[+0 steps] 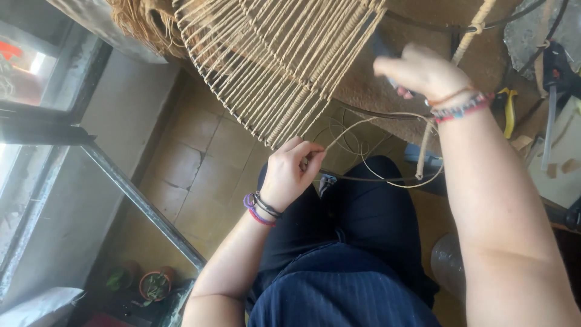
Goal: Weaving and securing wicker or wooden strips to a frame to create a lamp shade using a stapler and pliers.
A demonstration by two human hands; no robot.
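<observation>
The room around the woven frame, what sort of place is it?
Probably a home craft workspace. A cord-wound wire frame hangs over a tiled floor, clamps and tools lie at the right, and potted plants stand by a window.

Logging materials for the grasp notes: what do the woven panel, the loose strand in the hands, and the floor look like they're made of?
Woven panel: tan twisted cord, likely paper or natural fibre, matte, wrapped on a dark frame, probably metal. Loose strand, pinched by the left hand: same pale cord, thin and springy. Floor: worn brownish tiles, dull, cracked joints. The right hand grips the frame edge.
</observation>
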